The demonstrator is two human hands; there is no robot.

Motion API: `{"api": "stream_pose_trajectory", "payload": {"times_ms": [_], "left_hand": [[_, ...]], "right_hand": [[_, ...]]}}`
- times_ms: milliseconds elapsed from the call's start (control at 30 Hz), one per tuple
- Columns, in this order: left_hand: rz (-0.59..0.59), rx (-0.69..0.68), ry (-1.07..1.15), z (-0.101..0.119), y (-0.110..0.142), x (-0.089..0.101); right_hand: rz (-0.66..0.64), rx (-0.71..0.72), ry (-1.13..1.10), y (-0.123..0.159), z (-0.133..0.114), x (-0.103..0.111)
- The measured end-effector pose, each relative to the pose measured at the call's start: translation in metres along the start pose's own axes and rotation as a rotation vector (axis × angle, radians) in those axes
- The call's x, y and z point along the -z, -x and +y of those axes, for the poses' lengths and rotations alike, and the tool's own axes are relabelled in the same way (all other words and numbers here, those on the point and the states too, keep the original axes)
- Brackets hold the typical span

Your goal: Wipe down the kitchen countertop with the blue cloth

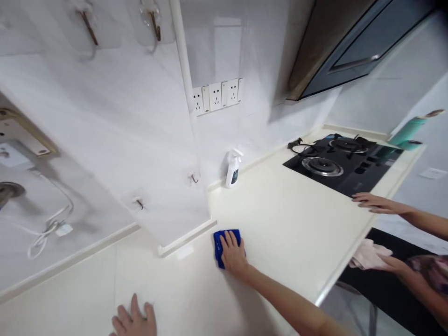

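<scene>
My right hand (234, 254) presses down on a blue cloth (220, 242) on the cream countertop (280, 219), close to the corner of the white wall. Its fingers lie together over the cloth, which sticks out to the left and in front of them. My left hand (135, 319) rests flat on the countertop at the bottom edge of the view, fingers spread, holding nothing.
A white spray bottle (233, 169) stands against the wall. A black gas hob (345, 163) sits at the far right of the counter. Another person's hand (376, 203) rests on the counter edge; their other hand holds a pink cloth (367, 254) below it. Wall sockets (217, 96) are above.
</scene>
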State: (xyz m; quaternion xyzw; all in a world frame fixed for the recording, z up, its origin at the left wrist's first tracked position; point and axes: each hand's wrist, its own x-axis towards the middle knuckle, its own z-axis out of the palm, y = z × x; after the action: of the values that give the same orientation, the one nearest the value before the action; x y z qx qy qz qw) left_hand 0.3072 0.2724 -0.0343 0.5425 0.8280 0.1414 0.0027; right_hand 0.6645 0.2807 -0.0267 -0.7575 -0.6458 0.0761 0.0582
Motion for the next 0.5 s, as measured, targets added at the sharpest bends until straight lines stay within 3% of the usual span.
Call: {"api": "stream_pose_trajectory", "payload": {"times_ms": [133, 233, 333, 400, 500], "left_hand": [[-0.007, -0.009, 0.019, -0.002, 0.001, 0.006], [-0.03, -0.006, 0.055, 0.002, -0.003, 0.007], [-0.063, -0.24, 0.171, 0.028, 0.005, 0.004], [-0.101, -0.508, 0.259, 0.057, 0.026, -0.002], [-0.159, -0.711, 0.245, 0.1, 0.073, -0.016]], "right_hand": [[-0.046, 0.191, -0.158, 0.046, -0.069, -0.015], [-0.036, 0.438, -0.384, 0.07, -0.094, -0.018], [0.147, 0.399, -0.61, 0.09, -0.072, -0.024], [0.357, 0.257, -0.666, 0.106, -0.037, -0.034], [0.512, 0.116, -0.577, 0.141, 0.023, -0.052]]}}
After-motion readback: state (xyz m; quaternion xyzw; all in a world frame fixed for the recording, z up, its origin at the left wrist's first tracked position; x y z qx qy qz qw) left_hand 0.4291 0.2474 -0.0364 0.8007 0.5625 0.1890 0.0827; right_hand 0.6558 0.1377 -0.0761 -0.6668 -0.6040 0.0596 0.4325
